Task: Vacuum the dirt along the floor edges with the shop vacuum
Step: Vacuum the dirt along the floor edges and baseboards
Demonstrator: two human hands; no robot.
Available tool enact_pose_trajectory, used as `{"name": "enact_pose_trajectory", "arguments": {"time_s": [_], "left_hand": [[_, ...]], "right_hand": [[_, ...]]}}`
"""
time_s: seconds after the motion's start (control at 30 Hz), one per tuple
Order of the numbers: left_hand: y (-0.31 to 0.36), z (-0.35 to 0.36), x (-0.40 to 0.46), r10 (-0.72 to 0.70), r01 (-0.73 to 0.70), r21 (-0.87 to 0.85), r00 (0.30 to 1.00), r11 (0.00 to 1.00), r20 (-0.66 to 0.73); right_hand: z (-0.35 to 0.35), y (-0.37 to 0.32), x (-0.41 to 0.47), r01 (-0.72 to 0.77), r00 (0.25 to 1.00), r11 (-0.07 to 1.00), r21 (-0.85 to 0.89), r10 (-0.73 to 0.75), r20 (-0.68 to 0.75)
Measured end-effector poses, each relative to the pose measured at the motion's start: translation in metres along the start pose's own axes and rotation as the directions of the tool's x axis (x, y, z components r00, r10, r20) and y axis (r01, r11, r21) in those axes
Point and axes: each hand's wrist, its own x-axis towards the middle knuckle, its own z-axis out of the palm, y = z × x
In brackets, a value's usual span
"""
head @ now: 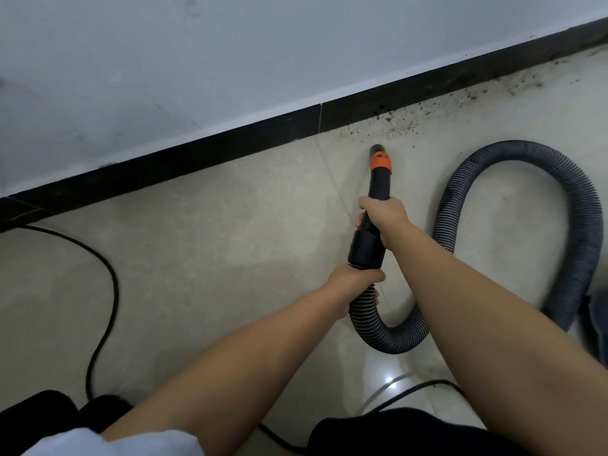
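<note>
A black vacuum nozzle [378, 179] with an orange collar points at the floor, its tip a short way from the black baseboard [230, 148]. My right hand [383, 213] grips the nozzle tube just below the collar. My left hand [353, 286] grips the ribbed grey hose [523, 153] where it joins the black cuff. Dark dirt specks [404, 121] lie scattered along the baseboard, ahead and to the right of the nozzle tip, reaching toward the top right corner. The hose loops in a wide curve to the right.
A black power cable [110, 278] snakes over the beige tiled floor [214, 241] at left. A grey-white wall [197, 60] rises above the baseboard. Part of the vacuum body [597, 311] shows at the right edge. My dark-clothed knees are at the bottom.
</note>
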Motion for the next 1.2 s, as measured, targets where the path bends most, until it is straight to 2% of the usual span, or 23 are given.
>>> {"name": "enact_pose_trajectory", "arguments": {"time_s": [0.2, 0.43, 0.83, 1.2], "left_hand": [[0.001, 0.034, 0.013, 0.007, -0.009, 0.051, 0.999, 0.999, 0.046], [0.011, 0.054, 0.025, 0.007, -0.009, 0.051, 0.999, 0.999, 0.044], [0.001, 0.04, 0.021, -0.027, 0.011, -0.199, 0.997, 0.98, -0.078], [0.006, 0.018, 0.012, -0.007, -0.015, -0.177, 0.993, 0.984, -0.122]], "right_hand": [[-0.039, 0.001, 0.012, -0.008, 0.997, 0.999, 0.045, 0.011, -0.075], [-0.059, -0.009, 0.025, -0.003, 0.996, 1.0, 0.03, 0.006, -0.094], [-0.012, -0.013, 0.02, 0.068, 0.987, 0.985, -0.158, -0.043, 0.154], [0.008, -0.016, 0.015, 0.082, 0.975, 0.986, -0.143, -0.05, 0.214]]}}
